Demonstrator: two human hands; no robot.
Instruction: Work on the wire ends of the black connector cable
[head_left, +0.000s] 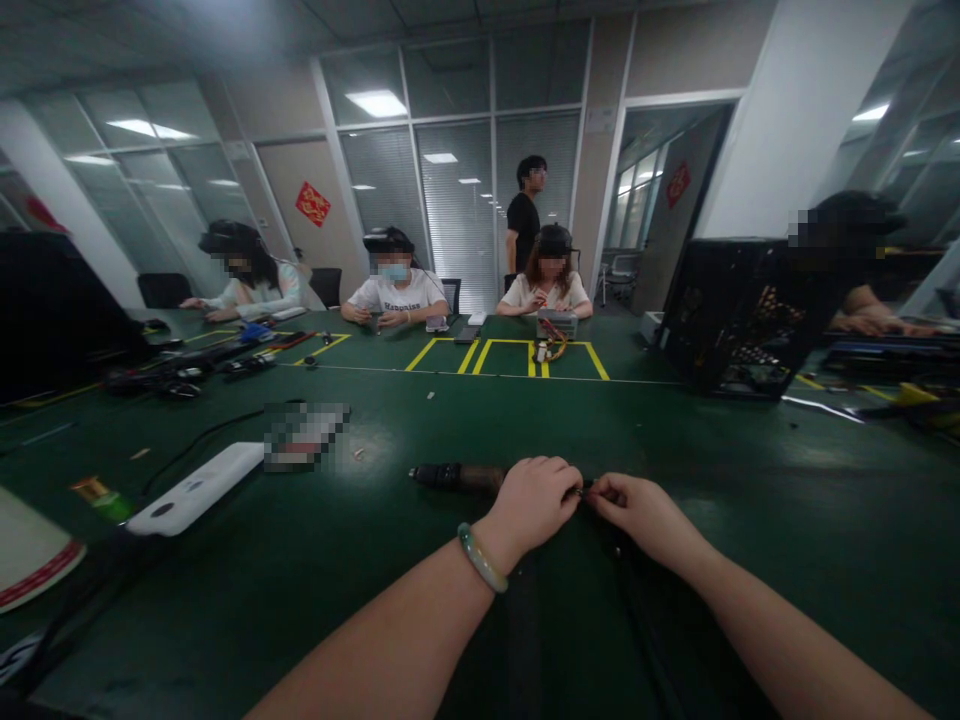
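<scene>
A dark, slim power screwdriver (457, 477) lies along the green table (360, 620), its narrow tip pointing left. My left hand (536, 505), with a jade-coloured bangle (482, 558) on the wrist, is closed around its rear end. Close by on the right, my right hand (630, 505) pinches a small dark piece at that end, possibly a cable plug; the fingers hide most of it. A black cable (634, 590) runs from below the right hand toward the table's near edge.
On the left lie a white power strip (202, 490), a blurred phone-like object (304, 435) and a small green bottle (109, 500). A black computer case (727, 320) stands at the right. Several people sit across the table, near a grey power supply unit (556, 323).
</scene>
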